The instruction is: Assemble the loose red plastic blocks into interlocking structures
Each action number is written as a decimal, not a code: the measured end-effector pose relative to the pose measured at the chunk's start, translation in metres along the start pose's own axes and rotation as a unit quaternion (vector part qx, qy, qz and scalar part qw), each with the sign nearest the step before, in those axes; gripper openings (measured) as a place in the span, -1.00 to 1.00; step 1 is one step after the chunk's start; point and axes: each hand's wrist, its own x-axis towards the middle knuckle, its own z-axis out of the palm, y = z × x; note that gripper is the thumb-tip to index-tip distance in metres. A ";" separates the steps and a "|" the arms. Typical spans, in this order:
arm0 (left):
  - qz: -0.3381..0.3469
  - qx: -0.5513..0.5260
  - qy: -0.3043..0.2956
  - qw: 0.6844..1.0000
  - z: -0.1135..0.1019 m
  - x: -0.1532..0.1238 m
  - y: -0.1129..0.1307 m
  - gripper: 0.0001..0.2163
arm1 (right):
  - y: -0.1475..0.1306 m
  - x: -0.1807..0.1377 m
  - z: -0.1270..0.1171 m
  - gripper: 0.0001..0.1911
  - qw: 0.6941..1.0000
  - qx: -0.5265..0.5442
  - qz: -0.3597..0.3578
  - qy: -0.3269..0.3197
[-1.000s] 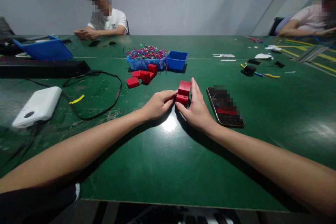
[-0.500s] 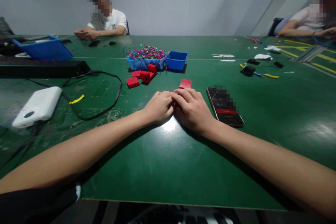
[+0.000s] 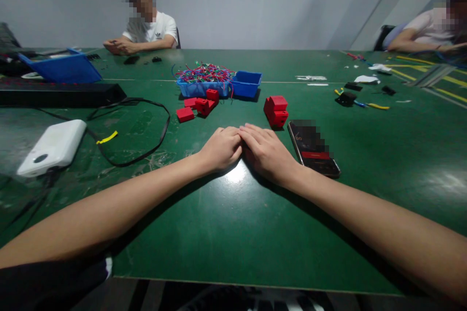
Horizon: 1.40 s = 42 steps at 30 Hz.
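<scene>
My left hand (image 3: 221, 148) rests on the green table (image 3: 204, 233) with its fingers curled inward. My right hand (image 3: 268, 155) lies against it, fingers bent and held together, the fingertips meeting the left hand's knuckles. Whatever is between the two hands, if anything, is hidden beneath the fingers. Just beyond the right hand stands a cluster of red blocks (image 3: 276, 111), apart from the fingers. A second group of red blocks (image 3: 202, 105) lies farther off to the left. Close to my right wrist is a phone (image 3: 314, 150) with its screen lit.
A light-blue tray (image 3: 199, 89) heaped with coloured wires adjoins a dark-blue bin (image 3: 246, 83). At left are a white power bank (image 3: 53, 148), looped black cable (image 3: 164, 133) and black power strip (image 3: 62, 95). Wire scraps (image 3: 361, 103) lie right. Two people sit across the table.
The red blocks beyond my right hand now sit farther right and show more of themselves. My right fingers have drawn together and lowered slightly. The left hand is nearly still.
</scene>
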 end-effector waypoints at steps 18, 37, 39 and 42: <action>-0.221 0.143 0.084 0.961 -0.031 0.009 -0.077 -0.36 | 0.008 -0.001 -0.004 -0.71 0.999 0.016 -0.011 -0.044; 0.156 0.070 0.103 0.980 -0.011 0.002 -0.013 -0.68 | 0.012 0.000 0.001 -0.70 0.994 0.073 0.062 -0.047; 0.155 0.084 0.115 0.978 -0.012 0.001 -0.013 -0.69 | 0.011 0.001 0.001 -0.71 0.994 0.074 0.064 -0.048; 0.098 0.062 0.123 0.986 -0.012 0.001 -0.020 -0.62 | 0.011 0.000 0.001 -0.72 0.994 0.082 0.064 -0.038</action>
